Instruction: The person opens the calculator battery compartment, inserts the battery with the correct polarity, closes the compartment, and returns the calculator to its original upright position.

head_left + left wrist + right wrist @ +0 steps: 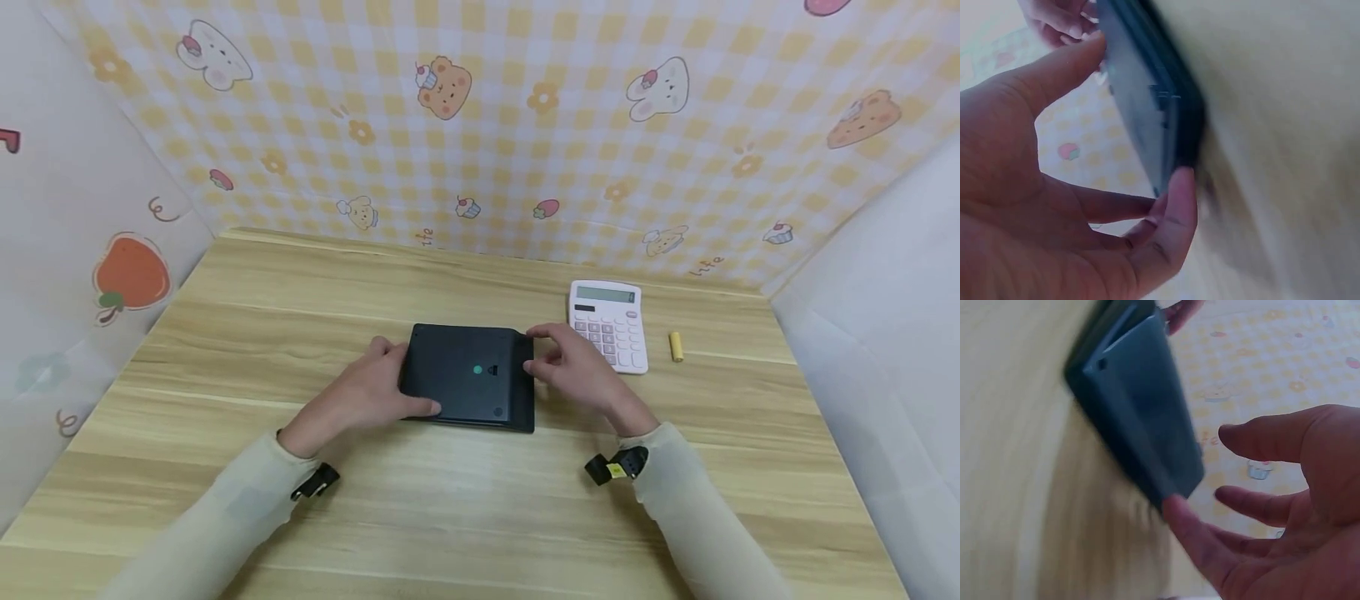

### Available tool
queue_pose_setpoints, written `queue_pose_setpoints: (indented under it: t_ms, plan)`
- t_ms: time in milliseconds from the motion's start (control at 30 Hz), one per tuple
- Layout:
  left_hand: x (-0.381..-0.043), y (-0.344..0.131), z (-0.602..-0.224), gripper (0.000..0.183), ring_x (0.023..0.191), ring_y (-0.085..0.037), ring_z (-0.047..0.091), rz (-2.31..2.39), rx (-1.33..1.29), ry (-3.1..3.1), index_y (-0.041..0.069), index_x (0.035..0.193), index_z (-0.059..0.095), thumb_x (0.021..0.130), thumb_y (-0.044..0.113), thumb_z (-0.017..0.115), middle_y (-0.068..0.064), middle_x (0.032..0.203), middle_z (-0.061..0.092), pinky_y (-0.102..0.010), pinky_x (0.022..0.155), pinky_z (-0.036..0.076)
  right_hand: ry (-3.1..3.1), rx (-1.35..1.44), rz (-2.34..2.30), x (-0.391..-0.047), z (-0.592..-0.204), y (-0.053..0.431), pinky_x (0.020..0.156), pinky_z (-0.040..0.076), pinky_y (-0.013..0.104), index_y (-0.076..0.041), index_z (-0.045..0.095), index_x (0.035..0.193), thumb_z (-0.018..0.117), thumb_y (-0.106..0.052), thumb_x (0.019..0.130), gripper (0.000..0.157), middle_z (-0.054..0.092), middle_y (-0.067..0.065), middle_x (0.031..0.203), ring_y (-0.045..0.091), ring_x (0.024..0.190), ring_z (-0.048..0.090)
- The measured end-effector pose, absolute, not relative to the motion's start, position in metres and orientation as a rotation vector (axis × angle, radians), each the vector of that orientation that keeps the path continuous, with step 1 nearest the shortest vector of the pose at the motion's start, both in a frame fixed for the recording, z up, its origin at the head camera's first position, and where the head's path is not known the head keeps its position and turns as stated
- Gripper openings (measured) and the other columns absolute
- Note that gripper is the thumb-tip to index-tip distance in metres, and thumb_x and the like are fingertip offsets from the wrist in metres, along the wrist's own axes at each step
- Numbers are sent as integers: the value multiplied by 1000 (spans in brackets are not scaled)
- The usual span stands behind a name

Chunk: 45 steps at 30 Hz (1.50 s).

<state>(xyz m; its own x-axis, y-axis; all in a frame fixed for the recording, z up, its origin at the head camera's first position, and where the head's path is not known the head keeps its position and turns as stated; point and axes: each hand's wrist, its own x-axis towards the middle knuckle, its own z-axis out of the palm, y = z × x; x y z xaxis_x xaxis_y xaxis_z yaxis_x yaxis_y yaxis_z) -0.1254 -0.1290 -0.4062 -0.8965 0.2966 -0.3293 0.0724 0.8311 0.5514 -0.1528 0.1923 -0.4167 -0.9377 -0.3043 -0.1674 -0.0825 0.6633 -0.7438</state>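
A black flat device (461, 371) lies on the wooden table with a small latched cover and a green dot on its upward face. Its thicker, stepped edge is on the right. My left hand (367, 387) grips the left end, thumb over the near edge and fingers at the side. In the left wrist view, the fingertips (1183, 187) meet the device's edge. My right hand (577, 367) is at the right end with its fingers loosely bent. One finger touches a corner in the right wrist view, while the thumb (1266, 434) stands apart from it.
Behind my right hand lies a white calculator (609, 300), its lower left partly covered by the hand. A small yellow battery (677, 347) is to its right. A checked, cartoon-printed cloth (495, 150) rises at the table's back edge, with pale side walls.
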Motion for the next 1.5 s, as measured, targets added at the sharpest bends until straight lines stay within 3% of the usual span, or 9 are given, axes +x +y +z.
queue_pose_setpoints:
  t_ms: [133,300,533,767,1000,1233,1500]
  plan:
    - [-129,-118,-402,102,140,-46,52,767,319,2653,-9,165,39,96,52,82,-30,160,41,-60,114,47,2644,-344,-1168,-153,-412,185,88,60,45,-5,69,142,74,-15,104,39,62,18,143,31,108,70]
    - [-131,-101,-400,95,153,-49,36,783,384,2686,-2,164,47,94,49,85,-27,169,36,-64,119,41,2689,-488,-1180,-156,-409,173,90,62,46,-2,74,131,73,-8,104,28,62,19,140,33,109,71]
    - [-137,-88,-404,101,160,-49,24,724,506,2689,6,165,50,85,53,92,-23,176,27,-66,123,35,2765,-707,-1090,-158,-412,163,85,59,43,-5,80,117,74,-5,100,18,61,18,143,23,93,68]
    - [-140,-83,-410,110,162,-58,10,695,581,2648,11,168,47,80,54,97,-22,179,20,-73,125,25,2717,-793,-1040,-157,-421,158,82,56,38,-11,82,107,72,-4,98,15,59,14,146,18,87,63]
    - [-142,-84,-413,112,163,-57,6,691,560,2626,14,169,46,78,50,99,-20,179,19,-76,124,24,2757,-807,-919,-155,-423,154,80,53,37,-15,82,106,72,-8,99,13,57,11,149,19,87,61]
    - [-142,-83,-412,112,164,-56,5,666,548,2629,14,169,46,77,49,100,-19,180,19,-76,123,25,2816,-867,-841,-154,-427,152,92,59,44,-16,82,109,75,-12,101,11,57,13,149,28,108,68]
    - [-143,-83,-414,113,164,-56,6,663,546,2633,15,169,45,78,49,100,-19,180,20,-75,124,25,2843,-911,-809,-154,-431,151,90,59,44,-14,81,110,77,-14,101,10,56,14,143,29,104,67]
